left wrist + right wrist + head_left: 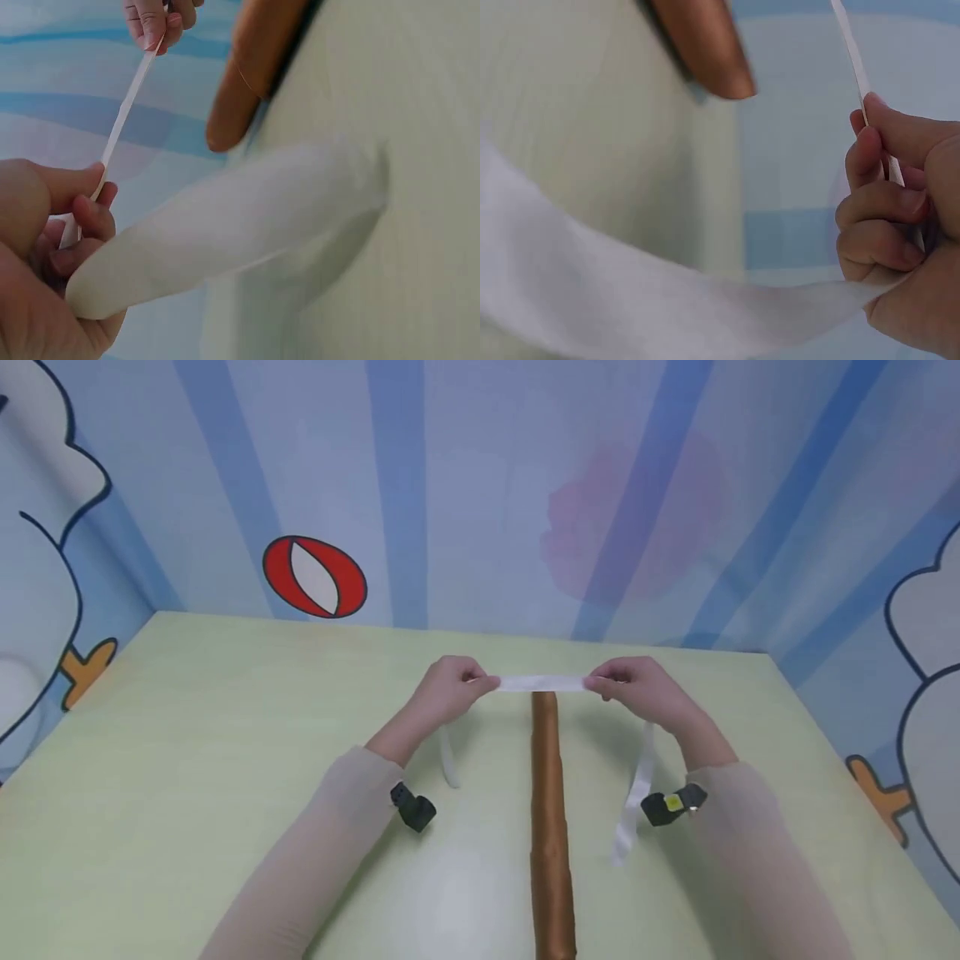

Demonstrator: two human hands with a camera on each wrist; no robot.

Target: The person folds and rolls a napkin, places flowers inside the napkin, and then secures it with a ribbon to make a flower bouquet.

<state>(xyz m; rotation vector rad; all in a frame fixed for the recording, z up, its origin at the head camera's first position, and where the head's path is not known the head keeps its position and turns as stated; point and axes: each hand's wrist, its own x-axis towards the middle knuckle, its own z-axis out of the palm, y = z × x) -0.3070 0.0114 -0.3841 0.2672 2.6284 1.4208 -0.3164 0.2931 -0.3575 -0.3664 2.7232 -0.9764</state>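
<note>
A white ribbon (pixel 542 682) is stretched taut between the two hands, raised above the table. My left hand (pixel 454 687) pinches it between thumb and fingers, and a loose end (pixel 225 225) hangs from that palm toward the tabletop. On the other side my right hand (pixel 632 687) grips the ribbon the same way, its longer tail (pixel 645 285) trailing down past the wrist. Below the taut stretch lies a long brown, satin-looking roll (pixel 550 810), running from near the front edge up to under the ribbon. Neither hand touches the roll.
The pale yellow-green table (pixel 225 760) spreads out around the hands. Behind it stands a blue striped backdrop (pixel 480 493) with a printed red and white ball (pixel 315 577). Small black cameras sit on the left wrist (pixel 412 807) and right wrist (pixel 673 804).
</note>
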